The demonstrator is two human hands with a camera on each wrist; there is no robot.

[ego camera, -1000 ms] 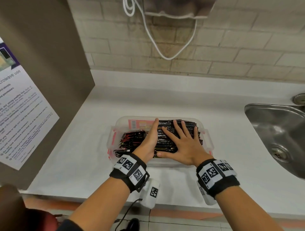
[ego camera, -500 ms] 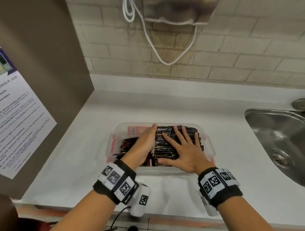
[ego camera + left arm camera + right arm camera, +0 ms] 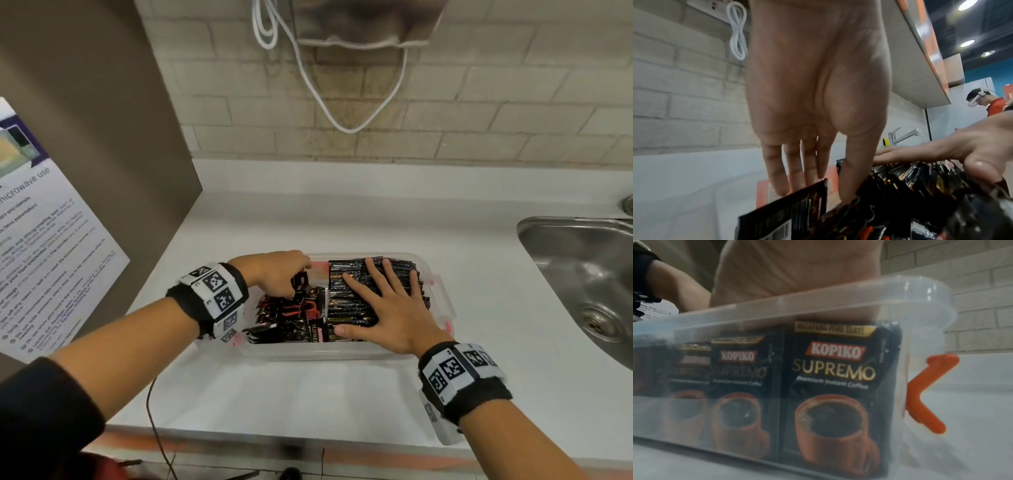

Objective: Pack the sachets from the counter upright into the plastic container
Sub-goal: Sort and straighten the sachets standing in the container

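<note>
The sachets (image 3: pixel 373 291) are shown inside the plastic container (image 3: pixel 442 291), which stands on the counter (image 3: pixel 342 222) between the side panel and the sink (image 3: pixel 582 274). The right-hand block is packed upright in tight rows and is held down by the right hand (image 3: pixel 387 308), laid flat with the fingers spread and straight; nothing is gripped by it. Through the clear wall, sachets are seen standing on edge against it (image 3: pixel 834 386). The left part of the container is less orderly: sachets there lie tilted and overlapped. The left hand (image 3: pixel 281 270), which half a second ago lay with straight fingers beside the right hand on the packed rows, is now found over this loose group with its fingers bent down, and one sachet (image 3: pixel 785 211) is pinched between thumb and fingers and raised above the others. No sachet is seen left on the counter. The task is therefore judged nearly complete, with only the righting of the leaning sachets remaining.
</note>
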